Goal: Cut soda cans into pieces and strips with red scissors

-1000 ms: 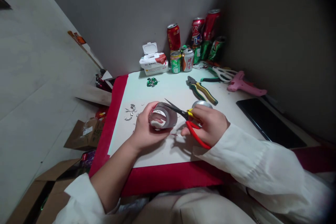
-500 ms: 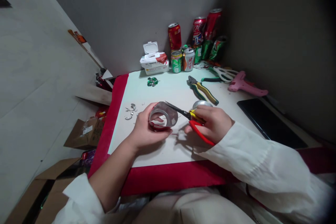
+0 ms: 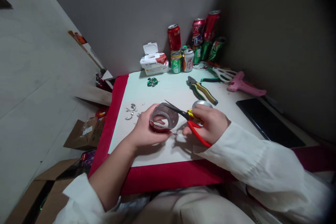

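Observation:
My left hand (image 3: 146,128) is wrapped round a cut-open drink can (image 3: 173,117), red outside and bare metal inside, its open end turned toward me. In my right hand (image 3: 212,123) is a pair of scissors (image 3: 198,134) with red and yellow handles and dark blades. The blades are slightly parted and sit at the can's upper right rim. Just beyond the right hand lies a round silver can piece (image 3: 202,104), partly covered by the fingers. Small metal scraps (image 3: 130,112) are scattered left of the can.
Pliers (image 3: 202,90), a pink glue gun (image 3: 245,84), white-handled scissors (image 3: 225,74) and a black phone-like slab (image 3: 267,120) lie to the right. Several drink cans (image 3: 176,62) and a wipes pack (image 3: 154,61) stand along the wall. A green scrap cluster (image 3: 152,82) lies nearer.
The scissor blades have opened a little at the can's rim, and the right hand has shifted slightly left. The can has moved slightly right.

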A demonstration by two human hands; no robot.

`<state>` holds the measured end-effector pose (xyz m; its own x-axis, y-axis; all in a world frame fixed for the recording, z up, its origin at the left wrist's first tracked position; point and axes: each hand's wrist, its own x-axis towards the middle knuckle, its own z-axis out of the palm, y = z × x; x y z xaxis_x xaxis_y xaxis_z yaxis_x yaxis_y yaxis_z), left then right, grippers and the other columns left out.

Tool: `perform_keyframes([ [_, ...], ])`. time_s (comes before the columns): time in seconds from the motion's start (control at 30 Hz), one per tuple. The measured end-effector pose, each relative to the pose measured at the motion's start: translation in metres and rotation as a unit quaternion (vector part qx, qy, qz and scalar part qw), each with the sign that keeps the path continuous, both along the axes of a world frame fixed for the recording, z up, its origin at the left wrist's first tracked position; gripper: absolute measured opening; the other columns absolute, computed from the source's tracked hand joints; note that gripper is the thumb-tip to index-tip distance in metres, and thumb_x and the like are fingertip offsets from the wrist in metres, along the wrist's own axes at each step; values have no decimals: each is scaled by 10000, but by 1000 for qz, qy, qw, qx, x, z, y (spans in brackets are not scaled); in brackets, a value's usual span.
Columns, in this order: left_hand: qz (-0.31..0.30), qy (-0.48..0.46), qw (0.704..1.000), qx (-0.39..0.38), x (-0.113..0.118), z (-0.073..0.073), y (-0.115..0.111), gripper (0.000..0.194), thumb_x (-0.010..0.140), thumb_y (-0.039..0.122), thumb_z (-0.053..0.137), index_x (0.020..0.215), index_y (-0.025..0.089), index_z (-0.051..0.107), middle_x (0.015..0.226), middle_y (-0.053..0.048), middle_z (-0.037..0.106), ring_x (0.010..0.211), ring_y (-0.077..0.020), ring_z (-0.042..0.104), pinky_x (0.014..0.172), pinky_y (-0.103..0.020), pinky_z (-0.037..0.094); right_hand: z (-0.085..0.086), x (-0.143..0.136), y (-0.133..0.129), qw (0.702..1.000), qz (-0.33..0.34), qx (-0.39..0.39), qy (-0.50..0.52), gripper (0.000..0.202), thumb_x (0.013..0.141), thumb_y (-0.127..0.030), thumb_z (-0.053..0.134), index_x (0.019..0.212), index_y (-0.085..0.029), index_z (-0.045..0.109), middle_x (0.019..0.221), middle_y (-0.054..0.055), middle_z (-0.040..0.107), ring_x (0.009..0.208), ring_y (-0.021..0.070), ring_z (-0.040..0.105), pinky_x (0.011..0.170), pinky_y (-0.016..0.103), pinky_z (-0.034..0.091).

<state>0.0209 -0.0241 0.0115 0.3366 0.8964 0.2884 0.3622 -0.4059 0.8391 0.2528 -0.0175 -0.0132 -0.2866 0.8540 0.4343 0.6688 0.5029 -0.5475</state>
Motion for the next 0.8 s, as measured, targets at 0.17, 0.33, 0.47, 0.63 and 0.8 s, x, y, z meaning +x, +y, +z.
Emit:
perform_keyframes([
  [0.17,-26,2,999,-19,-4,2,1,490,620,223,839,1059,179,626,971,-69,763,944,-263,730,871,-389,593,0,1,3,999,24,-12,37,658,825,-821,480,573,-216,423,620,10,464,569,133,371,573,310,244],
  [0.33,-39,31,999,-20,-11,1,3,470,602,217,841,1022,180,634,928,-56,730,891,-247,703,838,-380,584,1,8,8,998,57,-15,20,650,832,-789,509,553,-214,389,601,-5,422,555,127,363,561,309,235],
  [0.47,-58,42,997,-12,-13,0,5,434,601,218,834,988,189,640,922,-55,721,871,-240,689,825,-382,581,4,12,7,998,54,-19,-21,627,837,-780,501,576,-214,423,635,7,458,569,132,384,567,307,255],
  [0.63,-60,32,997,-26,-14,1,4,473,592,192,829,1025,187,638,940,-59,730,876,-244,703,809,-368,589,5,8,1,998,18,-4,-55,644,774,-851,489,679,-215,523,744,29,538,594,145,422,567,308,267],
  [0.8,-39,7,999,-34,-16,0,3,605,590,172,841,1151,183,612,956,-67,743,862,-246,721,783,-353,596,3,4,-1,999,21,9,-29,688,777,-884,449,758,-207,567,810,47,553,626,159,450,581,314,296],
])
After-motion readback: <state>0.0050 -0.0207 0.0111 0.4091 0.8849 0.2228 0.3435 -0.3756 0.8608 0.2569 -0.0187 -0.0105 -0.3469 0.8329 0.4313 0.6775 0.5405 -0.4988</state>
